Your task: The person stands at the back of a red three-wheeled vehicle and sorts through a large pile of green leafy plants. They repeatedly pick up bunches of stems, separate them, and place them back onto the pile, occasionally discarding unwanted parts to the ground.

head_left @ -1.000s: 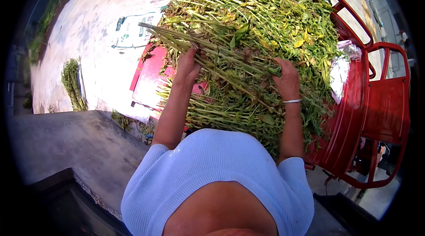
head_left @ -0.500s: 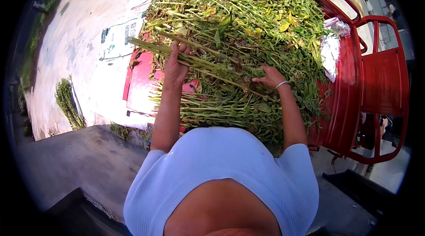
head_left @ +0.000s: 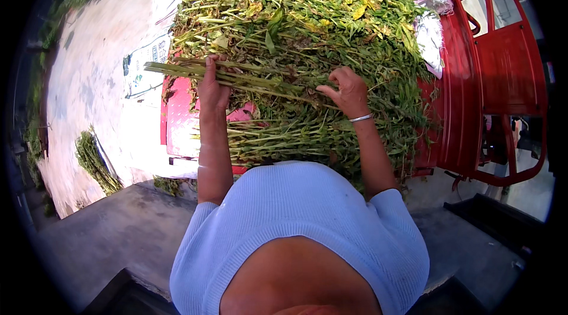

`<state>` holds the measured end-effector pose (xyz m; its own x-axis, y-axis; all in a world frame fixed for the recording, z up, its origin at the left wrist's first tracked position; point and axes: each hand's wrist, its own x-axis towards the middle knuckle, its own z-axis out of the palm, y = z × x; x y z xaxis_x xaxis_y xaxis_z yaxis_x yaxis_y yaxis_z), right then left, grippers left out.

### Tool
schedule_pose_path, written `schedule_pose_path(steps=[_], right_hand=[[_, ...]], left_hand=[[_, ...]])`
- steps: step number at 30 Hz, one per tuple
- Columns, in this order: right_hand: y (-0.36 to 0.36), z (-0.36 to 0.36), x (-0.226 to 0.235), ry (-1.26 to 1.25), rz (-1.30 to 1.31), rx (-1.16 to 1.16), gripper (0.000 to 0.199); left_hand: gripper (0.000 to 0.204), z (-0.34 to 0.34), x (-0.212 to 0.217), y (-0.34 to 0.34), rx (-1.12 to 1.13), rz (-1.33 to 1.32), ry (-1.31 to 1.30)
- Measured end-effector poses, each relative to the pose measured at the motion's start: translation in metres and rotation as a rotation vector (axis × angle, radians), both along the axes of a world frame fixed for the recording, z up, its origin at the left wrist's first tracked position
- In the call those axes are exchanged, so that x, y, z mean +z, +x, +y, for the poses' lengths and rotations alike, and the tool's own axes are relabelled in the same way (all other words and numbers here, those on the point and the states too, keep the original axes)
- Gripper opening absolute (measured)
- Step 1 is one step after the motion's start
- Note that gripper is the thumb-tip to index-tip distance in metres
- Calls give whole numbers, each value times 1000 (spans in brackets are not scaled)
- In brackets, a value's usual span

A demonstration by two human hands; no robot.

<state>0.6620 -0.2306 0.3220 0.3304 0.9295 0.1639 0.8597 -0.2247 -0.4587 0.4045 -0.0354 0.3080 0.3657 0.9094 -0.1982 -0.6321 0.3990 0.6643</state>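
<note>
My left hand (head_left: pixel 213 89) is closed around a small bunch of long green plant stalks (head_left: pixel 168 69), whose cut ends point left. The stalks lie slantwise over a wide pile of leafy cut plants (head_left: pixel 337 31), with green, yellow and brown leaves. Over the leafy end of the bunch is my right hand (head_left: pixel 350 93), wearing a silver-coloured bracelet (head_left: pixel 361 118) at the wrist. Its thumb stands apart from the curled fingers, and I see nothing held between them. Nearer my body lies another layer of stalks (head_left: pixel 266 140).
The pile covers a red vehicle bed (head_left: pixel 182 120), with a red metal frame (head_left: pixel 506 63) at the right. A white bag (head_left: pixel 430 37) rests against that side. Left of the bed are a printed sack (head_left: pixel 142 69) and a bundle of stalks (head_left: pixel 96 161) on the pale ground.
My right hand has lifted off the leafy stalks and its thumb has spread from the fingers. The left hand keeps its grip on the bunch. The whole view has shifted slightly.
</note>
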Motion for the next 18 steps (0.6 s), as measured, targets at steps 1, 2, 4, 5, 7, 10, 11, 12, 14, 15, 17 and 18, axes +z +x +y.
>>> schedule_pose_path(steps=[1,2,4,5,7,10,11,12,14,15,17,18], right_hand=[[-15,-3,-1,-71,68,47,41],[-26,-2,-11,-36,31,40,36],[-41,-4,-42,34,-43,23,27],[-40,-6,-52,153,129,3,24],[-38,-2,-57,399,481,-22,18],[-23,-26,-38,549,1177,-253,12],[-12,-41,-38,657,1258,-312,11],[4,-59,-36,771,1330,-371,10],[27,-103,-33,894,1503,-392,8],[32,-126,-32,952,1517,-427,8],[41,-171,-35,1067,1546,-464,9],[45,-193,-39,1132,1560,-471,11]], left_hand=[[19,0,2,2,-4,10,10],[19,0,5,4,-8,20,20],[18,-1,13,8,-39,31,43],[18,-2,18,10,-65,31,55],[19,-3,21,10,-71,57,66],[21,1,18,11,-98,-25,56],[22,2,20,13,-93,-6,69],[22,2,22,16,-89,-1,69],[22,4,24,20,-70,15,70],[23,7,25,22,-76,30,81],[25,11,26,27,-64,47,113],[25,12,26,30,-60,57,129]])
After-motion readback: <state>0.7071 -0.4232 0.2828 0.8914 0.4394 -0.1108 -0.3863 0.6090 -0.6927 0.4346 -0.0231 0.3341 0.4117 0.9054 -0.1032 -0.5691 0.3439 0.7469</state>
